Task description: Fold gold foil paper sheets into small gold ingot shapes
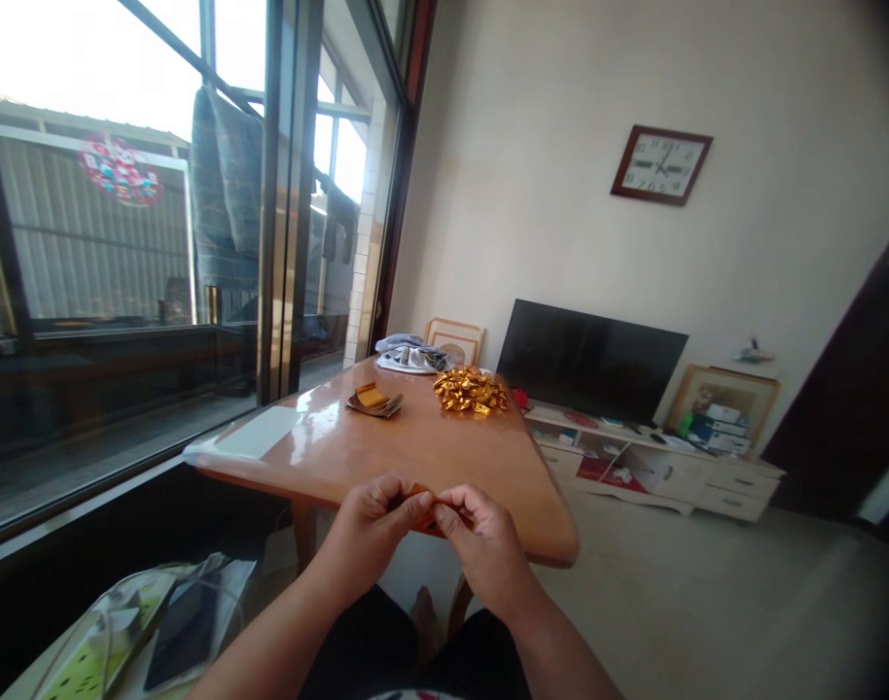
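Note:
Close to the table's near edge, my left hand and my right hand meet, thumbs and fingertips pinching one small piece of gold paper. Most of that paper is hidden by the fingers, so its exact shape cannot be made out. Beyond my hands, a heap of shiny gold folded paper pieces lies on the wooden table. To its left is a stack of flat gold paper sheets, slightly fanned out.
Folded cloth sits at the table's far end. A white sheet covers the left edge by the window. Low on my left are a power strip and a dark phone-like slab. A television stands on a white cabinet.

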The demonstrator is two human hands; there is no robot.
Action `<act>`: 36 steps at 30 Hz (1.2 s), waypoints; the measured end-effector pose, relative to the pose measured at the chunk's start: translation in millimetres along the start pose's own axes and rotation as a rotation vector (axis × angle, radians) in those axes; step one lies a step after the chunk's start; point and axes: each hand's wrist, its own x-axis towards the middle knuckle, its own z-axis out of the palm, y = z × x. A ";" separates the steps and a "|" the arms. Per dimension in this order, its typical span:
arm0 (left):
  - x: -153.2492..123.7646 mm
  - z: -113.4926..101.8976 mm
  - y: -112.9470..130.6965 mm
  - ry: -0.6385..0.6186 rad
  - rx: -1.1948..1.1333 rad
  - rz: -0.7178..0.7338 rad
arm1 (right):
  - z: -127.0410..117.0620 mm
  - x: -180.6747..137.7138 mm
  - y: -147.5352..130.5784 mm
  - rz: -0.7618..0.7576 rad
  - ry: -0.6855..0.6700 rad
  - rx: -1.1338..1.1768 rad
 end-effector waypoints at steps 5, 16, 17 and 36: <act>-0.9 -1.7 3.2 -0.048 0.092 0.049 | -0.5 0.8 -0.5 0.056 -0.081 0.144; -1.6 -5.2 6.8 -0.083 -0.026 -0.024 | -3.9 0.0 -4.0 0.199 -0.082 0.382; -1.3 -5.2 5.8 -0.073 -0.029 -0.028 | -4.1 0.1 -3.7 0.201 -0.086 0.366; 0.1 -4.0 0.7 -0.023 -0.020 -0.080 | -1.1 0.9 -21.4 -0.005 -0.025 0.038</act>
